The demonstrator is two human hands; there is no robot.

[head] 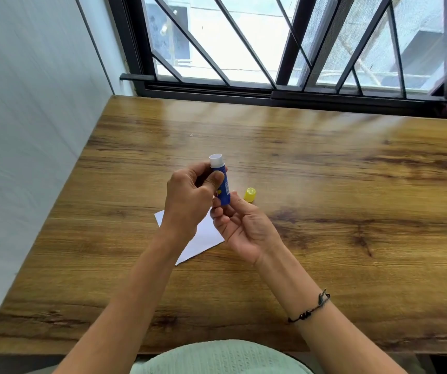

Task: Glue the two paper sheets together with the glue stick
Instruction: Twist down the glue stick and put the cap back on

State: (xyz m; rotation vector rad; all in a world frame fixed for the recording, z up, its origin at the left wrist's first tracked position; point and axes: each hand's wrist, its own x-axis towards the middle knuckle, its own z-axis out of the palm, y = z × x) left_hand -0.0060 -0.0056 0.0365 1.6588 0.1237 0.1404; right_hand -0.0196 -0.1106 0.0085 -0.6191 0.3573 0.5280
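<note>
Both hands, left (190, 195) and right (240, 225), pinched the glue stick (221, 182). Its cap (250, 194) was off. The paper (203, 236) had no glue yet.

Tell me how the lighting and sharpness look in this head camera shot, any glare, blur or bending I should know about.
Head view: daylight through the barred window blows out the panes and leaves pale streaks of glare on the far part of the wooden table; the wide lens bows the wall and table edges; the left wall is smeared; the glue stick, yellow cap and both hands look fairly sharp.
</note>
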